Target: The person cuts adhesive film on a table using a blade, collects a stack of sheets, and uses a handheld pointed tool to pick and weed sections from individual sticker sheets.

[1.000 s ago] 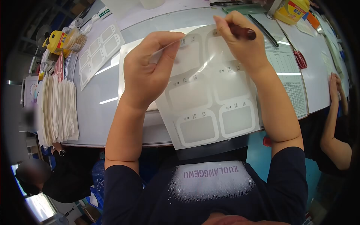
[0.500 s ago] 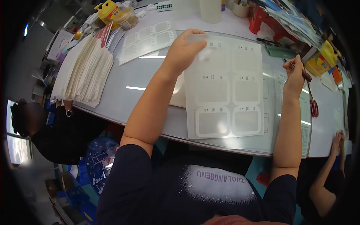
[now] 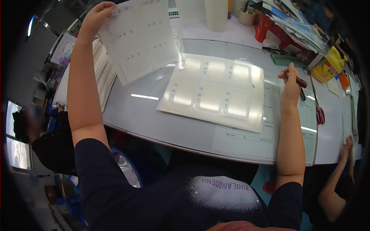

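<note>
My left hand (image 3: 99, 16) pinches the top left corner of a translucent printed sheet (image 3: 140, 42), raised at the upper left over the table. Below and to its right, a stack of similar sheets (image 3: 212, 90) with rounded rectangular windows lies on the table, shiny under the lights. My right hand (image 3: 291, 86), right of the stack, is closed around a tool with a dark brown handle (image 3: 301, 81). The tool's tip is too small to make out. Under the glass near the stack lies a printed page (image 3: 250, 134).
A pile of white papers (image 3: 101, 73) stands at the left. Red scissors (image 3: 320, 115) and a yellow bottle (image 3: 328, 66) are at the right. Behind are a translucent container (image 3: 216, 15) and a red box (image 3: 266, 27). Co-workers sit at both sides, one with hands (image 3: 348, 144) on the right table.
My left hand has carried the sheet up and to the left, uncovering the stack. My right hand, near the sheet's top edge a second ago, is now off to the right with the tool.
</note>
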Motion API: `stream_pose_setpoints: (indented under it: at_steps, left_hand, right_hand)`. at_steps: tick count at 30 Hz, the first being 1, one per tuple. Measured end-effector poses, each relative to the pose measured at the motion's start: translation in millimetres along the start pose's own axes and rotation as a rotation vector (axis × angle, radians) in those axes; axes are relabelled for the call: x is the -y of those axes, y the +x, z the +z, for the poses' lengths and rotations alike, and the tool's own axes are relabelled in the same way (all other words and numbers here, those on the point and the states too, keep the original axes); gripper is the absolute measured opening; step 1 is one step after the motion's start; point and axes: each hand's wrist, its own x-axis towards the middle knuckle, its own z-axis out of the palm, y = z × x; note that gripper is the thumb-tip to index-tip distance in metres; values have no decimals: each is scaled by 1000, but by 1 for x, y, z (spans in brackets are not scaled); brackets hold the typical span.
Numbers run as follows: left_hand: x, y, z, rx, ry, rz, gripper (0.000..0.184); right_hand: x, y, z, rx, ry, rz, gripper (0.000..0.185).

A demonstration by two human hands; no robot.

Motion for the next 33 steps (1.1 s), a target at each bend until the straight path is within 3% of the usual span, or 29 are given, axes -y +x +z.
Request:
stream_pose_setpoints:
  at_steps: [5, 11, 13, 15, 17, 19, 23, 25, 29, 33]
  left_hand:
    - [9, 54, 81, 19, 570, 201, 48]
    - [42, 82, 198, -186, 950, 365, 51]
    - [45, 79, 224, -173, 1025, 340, 53]
    - [41, 64, 241, 57, 1060, 169, 54]
    - [12, 35, 241, 618, 959, -285, 62]
    - [21, 17, 245, 701, 861, -382, 68]
    - [98, -14, 253, 335, 695, -174, 68]
    - [71, -21, 246, 246, 703, -155, 66]
    - [-28, -37, 277, 453, 176, 184, 61]
    - [-101, -67, 318, 663, 140, 327, 70]
  right_hand:
    - [1, -6, 6, 42, -136, -16, 37]
    - [-1, -4, 7, 63, -200, -49, 39]
    - [-3, -2, 6, 68, -188, -45, 38]
    - [-2, -2, 6, 67, -160, -41, 38]
    - [-2, -3, 6, 69, -179, -38, 37]
    - [-4, -6, 9, 94, -191, -48, 36]
    - [-4, -12, 17, 164, -229, -39, 36]
    - [0, -14, 19, 167, -257, -37, 36]
    - [9, -16, 18, 135, -256, -46, 36]
    - [9, -14, 8, 127, -232, -54, 37]
